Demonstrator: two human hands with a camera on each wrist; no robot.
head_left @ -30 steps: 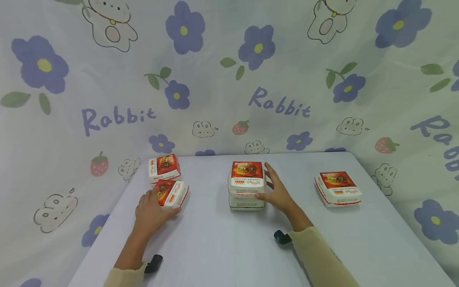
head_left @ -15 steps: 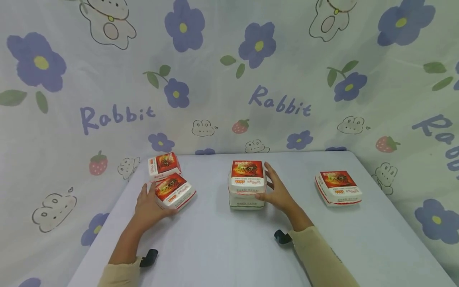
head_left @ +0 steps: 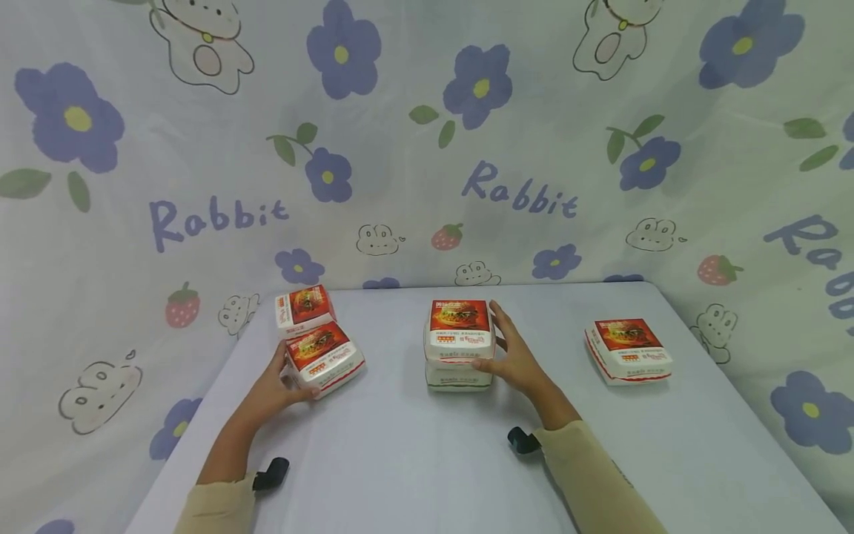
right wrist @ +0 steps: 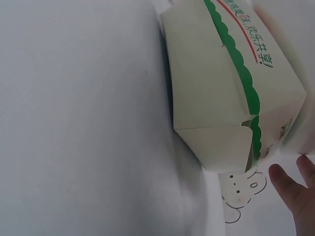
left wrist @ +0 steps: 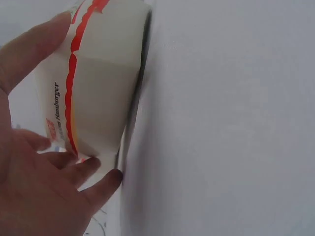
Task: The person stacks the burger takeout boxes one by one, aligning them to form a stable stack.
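At the table's left side, my left hand (head_left: 268,393) holds a red-and-white burger box (head_left: 323,357), thumb at its near side and fingers at its left. In the left wrist view the thumb and fingertips lie against this box's pale wall (left wrist: 103,83). My right hand (head_left: 523,363) holds the upper burger box (head_left: 460,326) of a stack of two at mid-table, thumb at the front right and fingers along the right side. Below it sits a green-trimmed burger box (right wrist: 211,73), whose lid is mostly covered. The right thumb is out of the right wrist view.
Another burger box (head_left: 303,308) lies right behind the left-hand one, their edges meeting or nearly so. One more burger box (head_left: 629,351) stands alone at the right. The white table (head_left: 414,460) ends at a patterned cloth (head_left: 400,170) behind and at both sides.
The left-hand burger box has turned and shifted slightly right; the left hand has slid off its top to its left and near sides. My right hand and the stack have stayed in place.
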